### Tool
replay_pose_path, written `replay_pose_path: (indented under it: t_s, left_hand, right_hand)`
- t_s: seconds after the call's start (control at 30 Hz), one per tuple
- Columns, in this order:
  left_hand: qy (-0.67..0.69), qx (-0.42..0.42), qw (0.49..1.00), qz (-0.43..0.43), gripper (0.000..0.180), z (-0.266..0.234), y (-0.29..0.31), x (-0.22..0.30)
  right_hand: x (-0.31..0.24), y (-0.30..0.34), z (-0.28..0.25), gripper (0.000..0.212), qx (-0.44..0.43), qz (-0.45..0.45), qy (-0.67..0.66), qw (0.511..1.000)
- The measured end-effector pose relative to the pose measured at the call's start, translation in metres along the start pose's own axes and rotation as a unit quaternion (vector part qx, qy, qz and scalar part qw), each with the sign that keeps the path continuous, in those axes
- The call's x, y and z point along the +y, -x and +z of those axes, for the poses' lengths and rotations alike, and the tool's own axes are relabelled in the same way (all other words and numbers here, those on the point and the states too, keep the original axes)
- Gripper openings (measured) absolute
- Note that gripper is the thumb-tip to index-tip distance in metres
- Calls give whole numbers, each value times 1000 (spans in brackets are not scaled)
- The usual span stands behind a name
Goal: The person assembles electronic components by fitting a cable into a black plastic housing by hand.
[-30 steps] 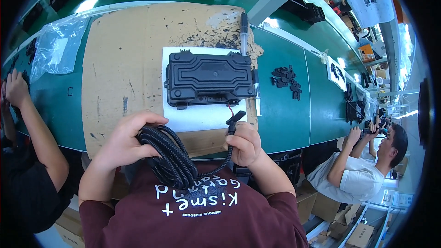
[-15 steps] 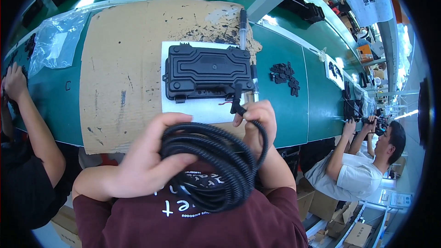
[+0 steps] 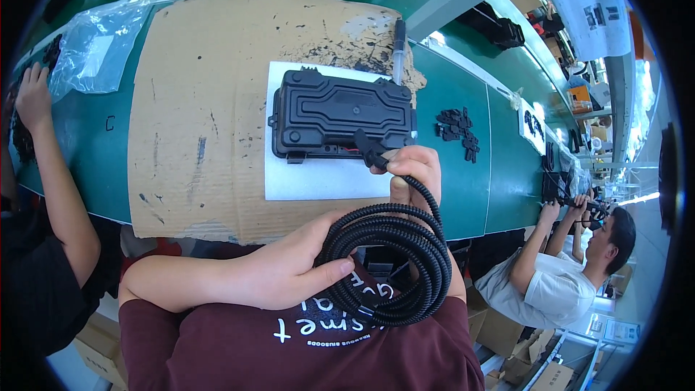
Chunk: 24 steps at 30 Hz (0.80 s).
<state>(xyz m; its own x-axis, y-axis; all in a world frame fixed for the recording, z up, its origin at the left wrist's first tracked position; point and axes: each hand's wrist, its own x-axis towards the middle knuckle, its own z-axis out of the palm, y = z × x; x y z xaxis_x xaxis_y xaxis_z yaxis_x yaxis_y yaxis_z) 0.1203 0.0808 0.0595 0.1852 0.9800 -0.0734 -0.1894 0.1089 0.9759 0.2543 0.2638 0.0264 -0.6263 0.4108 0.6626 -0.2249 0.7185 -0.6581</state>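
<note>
In front of my chest hangs a coil of black corrugated cable [image 3: 433, 275]. My left hand [image 3: 308, 264] grips the coil's left side, its thumb inside the loops. With closed fingers, my right hand [image 3: 418, 172] pinches the cable's end just behind a black plug [image 3: 368, 148]. That plug overlaps the front edge of a closed black plastic case [image 3: 340, 108] in the view; whether they touch, I cannot tell. The case lies on a white pad [image 3: 318, 182], and a bit of red wire shows at its front.
A worn cardboard sheet [image 3: 199, 87] covers part of the green table [image 3: 98, 159]. To the right lie several small black parts [image 3: 457, 127], with a marker pen [image 3: 399, 51] nearer the back. Co-workers sit left and right [image 3: 557, 275]. A clear plastic bag [image 3: 101, 54] lies at the far left.
The coil has moved right and turned to show its loops face on. My left hand has gone right with it. The plug now tilts up and left, over the case's front.
</note>
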Motion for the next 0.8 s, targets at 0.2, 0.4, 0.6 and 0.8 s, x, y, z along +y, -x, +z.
replay_pose_path:
  t_s: [0.2, 0.4, 0.6, 0.8]
  left_hand:
    - [35, 1, 999, 15, 54, -3, -7, -2]
    - [43, 7, 999, -30, 54, -5, -11, 1]
    - [32, 2, 999, 20, 54, -10, -12, -8]
    - [-11, 47, 999, -14, 59, -16, -4, -11]
  right_hand:
    - [-5, -4, -3, 14, -4, 9, 53, 999]
    - [0, -3, -4, 11, -10, 52, 16, 998]
    - [10, 3, -1, 9, -8, 37, 3, 999]
    - [3, -1, -10, 17, -35, 87, 49, 994]
